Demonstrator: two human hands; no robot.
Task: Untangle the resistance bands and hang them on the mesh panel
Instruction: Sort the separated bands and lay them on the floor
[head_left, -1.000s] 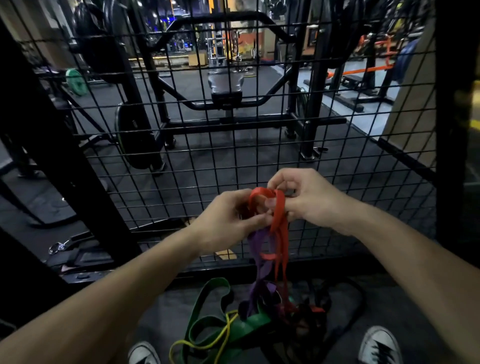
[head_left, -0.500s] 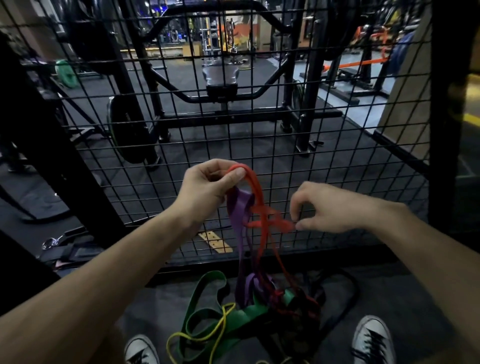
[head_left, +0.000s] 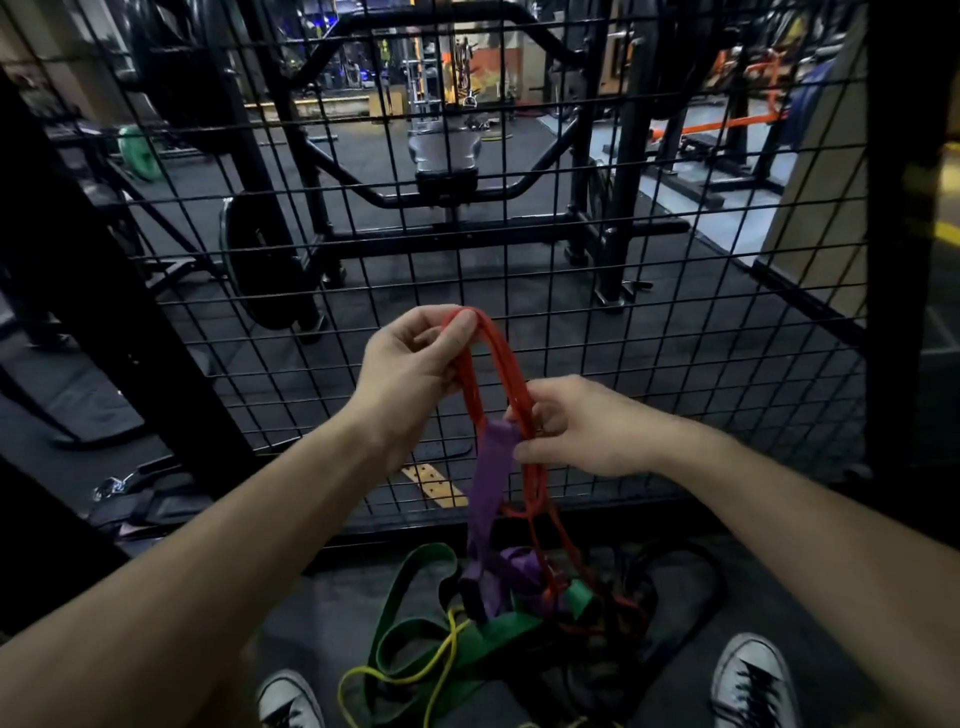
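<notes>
My left hand (head_left: 410, 374) grips the top loop of a red band (head_left: 511, 371) and holds it up in front of the black mesh panel (head_left: 675, 322). Lower on the same loop, my right hand (head_left: 582, 431) pinches the red strands where a purple band (head_left: 488, 483) hangs tangled through them. Both bands run down into a pile on the floor, where a green band (head_left: 410, 618), a thin yellow band (head_left: 410, 675) and a black band (head_left: 691, 571) lie knotted together.
My two sneakers (head_left: 291, 699) (head_left: 753, 686) stand on either side of the pile. A black diagonal post (head_left: 104, 312) rises on the left, a black upright (head_left: 893, 260) on the right. Behind the mesh stand a weight plate (head_left: 260, 265) and a rack frame (head_left: 613, 182).
My left hand has lifted the red loop higher. My right hand moved back in from the right and now pinches the red strands beside the purple band.
</notes>
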